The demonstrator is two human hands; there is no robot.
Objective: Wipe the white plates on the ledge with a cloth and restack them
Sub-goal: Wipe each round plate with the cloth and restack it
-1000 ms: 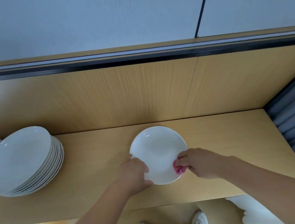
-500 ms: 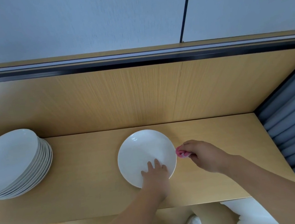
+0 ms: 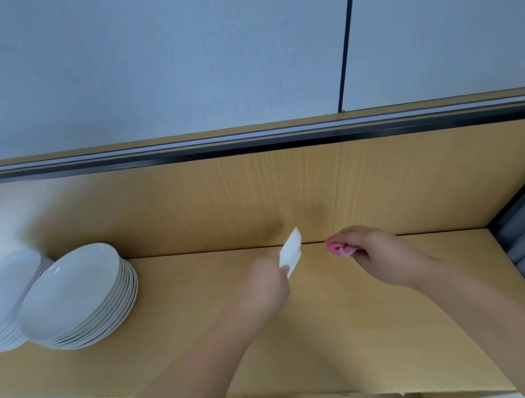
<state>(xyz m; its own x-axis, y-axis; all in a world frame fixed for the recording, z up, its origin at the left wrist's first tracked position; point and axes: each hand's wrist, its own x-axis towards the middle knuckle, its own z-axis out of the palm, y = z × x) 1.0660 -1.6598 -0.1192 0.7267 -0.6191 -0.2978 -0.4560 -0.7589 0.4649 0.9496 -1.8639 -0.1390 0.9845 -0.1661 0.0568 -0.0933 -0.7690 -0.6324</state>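
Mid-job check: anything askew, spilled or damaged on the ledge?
Nothing spilled or visibly damaged. Only the plate in the left hand is tipped nearly edge-on; the right hand pinches the pink cloth. The plate stacks at left look tidy, the far one blurred.

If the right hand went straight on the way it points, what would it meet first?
Likely the white plate held tilted on edge by the left hand, just beyond the right hand and its pink cloth; depth is unclear, so it might reach the wooden back panel.

Two stacks point(image 3: 78, 292) point(image 3: 1, 296), one plate point(image 3: 291, 251), one cloth point(image 3: 337, 249)
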